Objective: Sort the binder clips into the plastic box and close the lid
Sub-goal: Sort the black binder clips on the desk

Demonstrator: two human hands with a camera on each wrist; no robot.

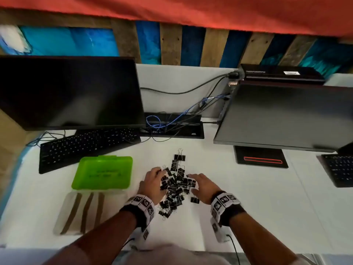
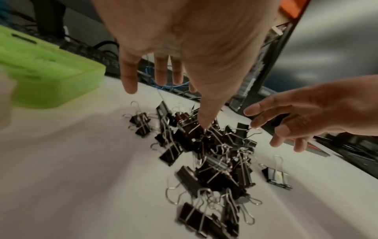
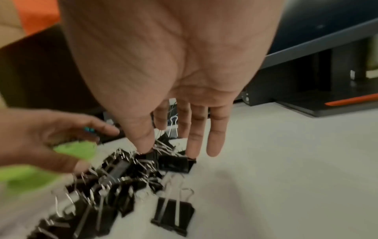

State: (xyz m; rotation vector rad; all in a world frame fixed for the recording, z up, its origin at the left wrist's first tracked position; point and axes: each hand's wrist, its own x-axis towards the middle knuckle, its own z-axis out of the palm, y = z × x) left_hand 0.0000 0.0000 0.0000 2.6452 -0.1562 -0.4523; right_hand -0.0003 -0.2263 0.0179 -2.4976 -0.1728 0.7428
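Two hands — left hand [image 1: 152, 183], right hand [image 1: 203, 185] — flanking binder clips [image 1: 176, 185]; writing unreadable.

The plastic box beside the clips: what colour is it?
Bright translucent green plastic box, clearest in the head view.

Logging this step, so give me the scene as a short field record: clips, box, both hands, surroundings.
clips: pile of black binder clips loose on the white desk, none in the box
stray clip: one binder clip apart from the pile, by the right hand
box: green plastic box left of the pile, lid closed
left hand: fingers spread, at the pile's left side
right hand: fingers spread, at the pile's right side
surroundings: two monitors, keyboard, cables
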